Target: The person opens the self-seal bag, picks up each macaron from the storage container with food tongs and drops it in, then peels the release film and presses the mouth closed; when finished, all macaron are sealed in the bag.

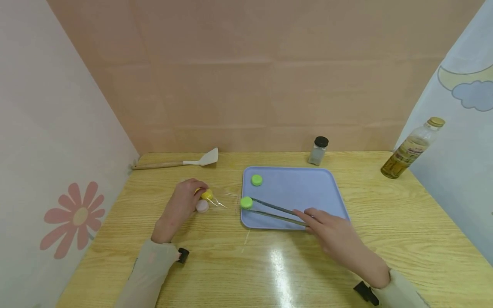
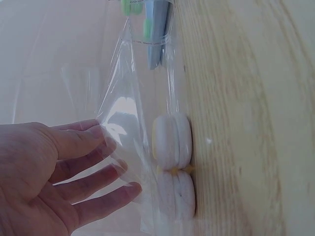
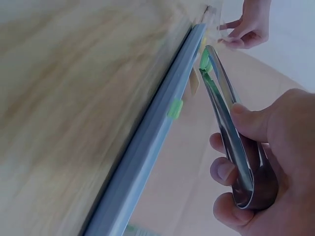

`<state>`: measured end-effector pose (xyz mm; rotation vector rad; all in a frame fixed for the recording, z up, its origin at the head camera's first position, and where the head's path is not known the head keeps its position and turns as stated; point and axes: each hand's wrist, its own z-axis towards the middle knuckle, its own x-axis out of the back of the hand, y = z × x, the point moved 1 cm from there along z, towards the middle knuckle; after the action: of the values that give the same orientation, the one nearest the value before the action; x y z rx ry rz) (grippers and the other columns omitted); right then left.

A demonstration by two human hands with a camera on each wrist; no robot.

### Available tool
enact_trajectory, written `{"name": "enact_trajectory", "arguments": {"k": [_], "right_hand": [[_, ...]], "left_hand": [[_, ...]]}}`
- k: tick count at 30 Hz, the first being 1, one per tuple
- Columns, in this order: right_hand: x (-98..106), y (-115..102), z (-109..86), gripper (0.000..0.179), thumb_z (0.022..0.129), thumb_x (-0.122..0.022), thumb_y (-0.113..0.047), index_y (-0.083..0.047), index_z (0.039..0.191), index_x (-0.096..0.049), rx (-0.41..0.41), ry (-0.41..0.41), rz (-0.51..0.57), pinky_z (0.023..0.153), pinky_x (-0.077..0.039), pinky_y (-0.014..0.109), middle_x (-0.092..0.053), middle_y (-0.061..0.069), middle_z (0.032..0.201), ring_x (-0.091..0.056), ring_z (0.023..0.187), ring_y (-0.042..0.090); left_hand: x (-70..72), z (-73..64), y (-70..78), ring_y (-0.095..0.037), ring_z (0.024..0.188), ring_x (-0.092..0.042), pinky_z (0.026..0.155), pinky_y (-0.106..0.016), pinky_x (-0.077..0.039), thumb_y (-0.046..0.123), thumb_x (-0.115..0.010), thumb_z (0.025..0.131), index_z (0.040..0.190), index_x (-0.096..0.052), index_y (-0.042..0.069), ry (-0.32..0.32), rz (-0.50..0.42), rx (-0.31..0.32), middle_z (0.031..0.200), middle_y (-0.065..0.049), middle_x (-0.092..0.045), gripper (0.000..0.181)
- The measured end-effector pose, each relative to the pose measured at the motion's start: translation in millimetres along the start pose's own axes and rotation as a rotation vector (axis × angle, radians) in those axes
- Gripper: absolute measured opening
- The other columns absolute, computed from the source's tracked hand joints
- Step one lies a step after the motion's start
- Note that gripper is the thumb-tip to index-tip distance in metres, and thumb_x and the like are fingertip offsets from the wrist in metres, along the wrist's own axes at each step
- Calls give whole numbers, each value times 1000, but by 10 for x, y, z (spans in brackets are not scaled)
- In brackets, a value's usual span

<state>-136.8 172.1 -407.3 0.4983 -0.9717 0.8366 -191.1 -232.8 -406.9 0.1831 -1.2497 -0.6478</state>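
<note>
The right hand point(image 1: 335, 235) grips tongs point(image 1: 278, 217) clamping a macaron point(image 1: 246, 202) at its ten o'clock. The left hand point(image 1: 185, 199) pinches a bag point(image 2: 125, 110) facing three o'clock, toward the macaron.

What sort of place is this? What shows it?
Probably a kitchen-style tabletop mock-up rather than a working kitchen: a creased tan backdrop stands right behind it, and a spatula and a bottle of amber liquid suggest cooking.
</note>
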Motion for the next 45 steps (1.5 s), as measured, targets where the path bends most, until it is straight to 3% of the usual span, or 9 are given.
{"name": "enact_trajectory", "arguments": {"k": [3,4,6,17,26,45], "right_hand": [[-40,-5,68,51,89,-69,0,-10,138,-63,2,-38,-4,50,-45,22,-63,2,110,-57,71,12],[-52,-8,90,61,81,-72,7,-10,138,-63,2,-52,-8,50,-44,22,-63,2,110,-57,71,13],[-82,-13,134,66,77,-71,12,-11,138,-63,4,-73,-14,50,-43,21,-63,2,111,-56,71,12],[-281,-40,428,57,84,-77,3,-13,138,-63,36,-112,-22,47,-34,16,-59,-3,100,-40,63,8],[-423,-64,647,53,89,-73,2,-12,139,-62,40,-149,-29,49,-41,22,-59,-1,100,-43,66,11],[-570,-102,766,59,85,-73,8,-11,140,-61,19,-149,-43,47,-38,21,-59,0,101,-43,65,11]], "left_hand": [[2,1,2,-28,88,-69,73,-39,-59,-7,-70,91,102,-76,-4,0,-5,1,98,-15,-71,12],[2,1,2,-28,88,-69,73,-38,-59,-7,-70,91,102,-76,-4,1,-5,1,98,-15,-71,12],[4,1,5,-28,88,-69,73,-38,-59,-7,-70,91,102,-76,-4,0,-5,0,98,-16,-72,12],[4,7,10,-30,92,-69,76,-40,-59,-8,-71,90,101,-76,-5,-4,1,-11,99,-15,-72,12],[11,2,21,-29,90,-70,73,-38,-60,-8,-71,90,101,-76,-5,-5,8,-11,98,-16,-72,12],[3,7,1,-30,90,-70,74,-39,-60,-8,-71,90,100,-76,-4,4,17,-23,97,-16,-72,12]]}}
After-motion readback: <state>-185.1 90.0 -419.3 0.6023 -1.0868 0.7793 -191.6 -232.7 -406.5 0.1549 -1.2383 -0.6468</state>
